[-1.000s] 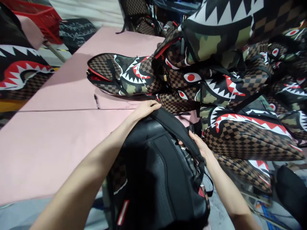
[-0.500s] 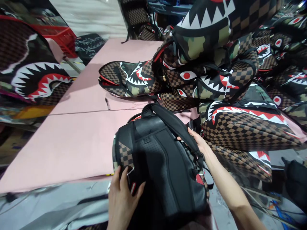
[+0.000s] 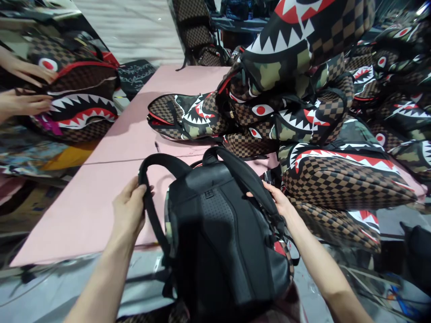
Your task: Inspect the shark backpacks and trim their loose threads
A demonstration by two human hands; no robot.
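The left hand (image 3: 129,206) had moved from the backpack's side, low in the frame, to the left strap (image 3: 164,160), gripping it and drawing it outward into a loop, while the right hand (image 3: 282,202) stayed curled around the right strap (image 3: 247,181). Both straps were thus in hand and spread apart, which seemed to leave the back panel better exposed for handling. The backpack (image 3: 215,242) stood in the lower middle of the frame, black back toward the wearer, at the near edge of the pink table (image 3: 101,202); what bore its weight could not be told. At the upper left, a co-worker's two hands (image 3: 30,103) had come into view, touching one shark-face bag (image 3: 84,83). Counted, there were one backpack with two straps, two hands on it, one table and one pen (image 3: 156,146), partly visible near the centre. The heap of bags (image 3: 350,179) at the right held at least five, overlapping too much for an exact count.
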